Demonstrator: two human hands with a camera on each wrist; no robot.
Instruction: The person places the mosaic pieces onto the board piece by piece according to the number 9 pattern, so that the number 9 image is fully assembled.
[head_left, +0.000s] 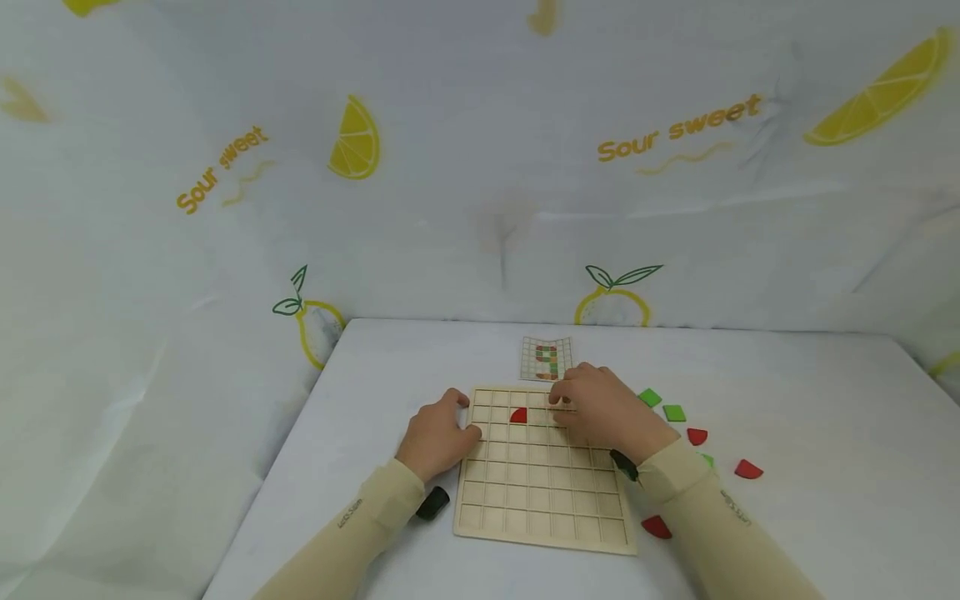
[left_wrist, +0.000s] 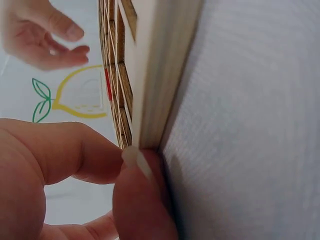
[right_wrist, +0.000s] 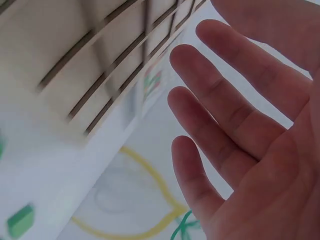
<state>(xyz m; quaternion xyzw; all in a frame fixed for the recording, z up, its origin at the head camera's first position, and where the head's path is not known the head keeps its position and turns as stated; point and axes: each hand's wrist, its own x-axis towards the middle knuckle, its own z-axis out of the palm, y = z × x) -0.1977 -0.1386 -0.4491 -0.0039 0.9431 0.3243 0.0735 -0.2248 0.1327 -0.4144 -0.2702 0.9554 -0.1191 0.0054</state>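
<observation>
A square wooden grid board (head_left: 538, 500) lies on the white table, with a red quarter-circle piece (head_left: 519, 415) in one of its upper cells. At the board's left side, my left hand (head_left: 437, 435) grips the edge; its thumb and bent fingers (left_wrist: 145, 195) meet the wooden rim in the left wrist view. My right hand (head_left: 603, 410) hovers over the upper right part of the board. In the right wrist view its fingers (right_wrist: 220, 95) are spread and gently bent, with nothing held. Above the board lies a pattern card (head_left: 527, 367) printed with coloured shapes.
Right of the board are loose green pieces (head_left: 674, 412) and red quarter-circle pieces (head_left: 748, 469). Another red piece (head_left: 657, 527) lies near the board's lower right corner. A white cloth backdrop (head_left: 465, 208) with lemon prints rises behind the table.
</observation>
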